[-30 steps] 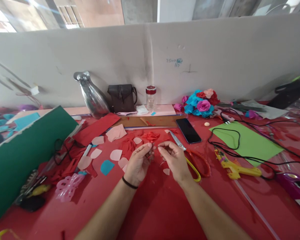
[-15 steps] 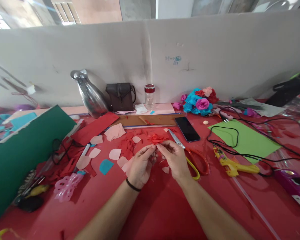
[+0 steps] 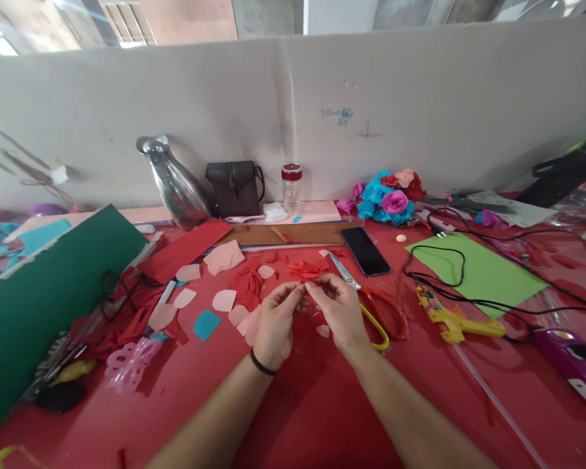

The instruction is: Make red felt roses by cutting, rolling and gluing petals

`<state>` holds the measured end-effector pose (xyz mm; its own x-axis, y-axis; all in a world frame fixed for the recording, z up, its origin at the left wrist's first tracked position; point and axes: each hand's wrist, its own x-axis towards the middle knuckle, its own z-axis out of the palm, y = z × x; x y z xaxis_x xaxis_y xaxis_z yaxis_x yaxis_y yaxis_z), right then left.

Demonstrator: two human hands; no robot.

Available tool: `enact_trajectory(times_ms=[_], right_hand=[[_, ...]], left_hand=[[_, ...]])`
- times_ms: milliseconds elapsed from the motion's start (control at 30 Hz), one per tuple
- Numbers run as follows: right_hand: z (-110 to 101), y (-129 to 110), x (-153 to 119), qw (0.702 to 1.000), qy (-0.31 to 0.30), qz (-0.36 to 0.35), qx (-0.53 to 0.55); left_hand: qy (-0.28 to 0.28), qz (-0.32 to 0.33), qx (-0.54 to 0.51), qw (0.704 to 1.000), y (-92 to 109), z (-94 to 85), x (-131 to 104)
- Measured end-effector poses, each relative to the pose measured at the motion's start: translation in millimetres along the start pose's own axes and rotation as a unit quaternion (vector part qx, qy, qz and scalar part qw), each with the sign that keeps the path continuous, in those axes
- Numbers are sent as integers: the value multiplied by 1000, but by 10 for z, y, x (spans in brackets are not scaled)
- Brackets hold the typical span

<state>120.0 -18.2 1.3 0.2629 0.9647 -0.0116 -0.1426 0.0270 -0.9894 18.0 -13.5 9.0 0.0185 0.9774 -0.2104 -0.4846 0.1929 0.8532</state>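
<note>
A red paper flower [image 3: 306,269] with ruffled petals is pinched at its base between my two hands, over the middle of the red table. My left hand [image 3: 279,322], with a dark band at the wrist, grips it with thumb and fingers. The fingertips of my right hand [image 3: 339,312] close on the same base and meet the left thumb. Scissors [image 3: 375,312] with orange and yellow handles lie just right of my right hand. Pink paper petals [image 3: 223,300], a blue petal [image 3: 207,325] and crumpled red paper [image 3: 248,283] are spread left of my hands.
A phone [image 3: 366,251] lies behind the scissors. Further right are a yellow glue gun [image 3: 456,320], green paper [image 3: 483,270], black cables and a purple power strip [image 3: 573,368]. A steel jug [image 3: 176,185], bag [image 3: 235,189], glass bottle [image 3: 292,189] and paper bouquet [image 3: 388,198] stand along the back.
My left hand has turned slightly, and its fingers have shifted under the flower. Both hands keep their hold at nearly the same spot.
</note>
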Motion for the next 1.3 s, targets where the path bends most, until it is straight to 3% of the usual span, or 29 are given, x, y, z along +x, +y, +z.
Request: enact_trajectory(times_ms=[800,933,1100,1300], right_hand=[[11,-81,-33,1000,-1,5,-1],[14,-105,-29,1000,-8,-16,22],[27,-93,-19,999,-10,-7,42],[40,-150,-55,998,-24,-15,58]], left_hand=[[-29,8,10,1000,-9,-5,-8],[-20,-74,-68,995,31,-36,28],[-38,-209,-165,963,88,-99,88],[-55,-181,-166,968,78,-130,101]])
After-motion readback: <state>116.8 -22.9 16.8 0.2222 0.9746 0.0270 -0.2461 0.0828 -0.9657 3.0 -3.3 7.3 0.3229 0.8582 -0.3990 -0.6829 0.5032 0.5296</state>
